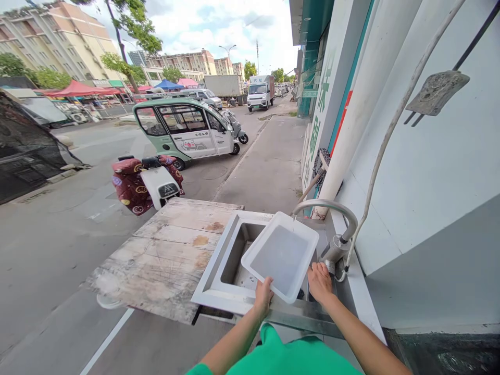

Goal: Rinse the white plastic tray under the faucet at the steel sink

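Note:
A white plastic tray [283, 250] is tilted over the steel sink [239, 252], beneath the spout of the curved faucet [332, 208]. A thin stream of water seems to run from the spout into it, and cloudy water lies inside. At the tray's near left corner my left hand [264, 296] grips the rim, thumb on top. Beside the faucet's base, just right of the tray, is my right hand [319, 281] with its fingers curled in. What those fingers close on, if anything, is hidden.
Left of the sink lies a worn wooden board [167, 255]. A pale hose [385, 140] and a hanging plug [437, 94] run along the wall at right. Beyond stand a scooter [158, 187], a green-and-white three-wheeler [191, 130] and a truck [261, 94].

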The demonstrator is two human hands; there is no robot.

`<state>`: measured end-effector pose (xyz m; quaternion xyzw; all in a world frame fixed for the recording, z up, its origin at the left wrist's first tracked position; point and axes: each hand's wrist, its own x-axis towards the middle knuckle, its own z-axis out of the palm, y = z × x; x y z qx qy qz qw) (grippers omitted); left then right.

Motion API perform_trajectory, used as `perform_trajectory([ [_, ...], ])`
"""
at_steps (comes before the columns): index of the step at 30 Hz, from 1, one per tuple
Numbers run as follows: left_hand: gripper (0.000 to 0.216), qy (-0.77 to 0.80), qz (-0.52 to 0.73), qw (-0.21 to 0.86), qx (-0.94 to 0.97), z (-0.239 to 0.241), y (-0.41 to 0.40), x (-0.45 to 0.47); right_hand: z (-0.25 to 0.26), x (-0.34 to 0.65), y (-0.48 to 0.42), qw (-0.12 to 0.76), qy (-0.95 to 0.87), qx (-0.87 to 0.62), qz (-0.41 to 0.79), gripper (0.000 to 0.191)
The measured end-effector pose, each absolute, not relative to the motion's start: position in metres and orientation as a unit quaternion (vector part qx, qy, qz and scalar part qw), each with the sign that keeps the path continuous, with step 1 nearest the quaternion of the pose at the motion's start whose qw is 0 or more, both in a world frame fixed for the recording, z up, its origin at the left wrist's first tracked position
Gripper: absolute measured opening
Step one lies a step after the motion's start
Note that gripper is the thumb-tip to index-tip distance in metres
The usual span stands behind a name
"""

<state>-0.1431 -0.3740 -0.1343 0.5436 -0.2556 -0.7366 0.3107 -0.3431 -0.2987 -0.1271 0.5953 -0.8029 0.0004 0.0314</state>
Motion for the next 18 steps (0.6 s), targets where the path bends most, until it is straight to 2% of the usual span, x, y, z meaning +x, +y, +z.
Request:
perform_trajectory([
  [7, 0.062, -0.255, -0.738, 0.310, 0.542, -0.1375, -0.3747, -0.1425, -0.1230, -0.3428, -0.2984, 0.028, -0.806, 0.591, 0.022, 0.026],
  [18, 0.063, -0.255, -0.741, 0.312, 0.538, -0.1403, -0.3755, -0.1427, -0.1216, -0.3424, -0.2978, 0.032, -0.803, 0.594, 0.024, 0.031],
])
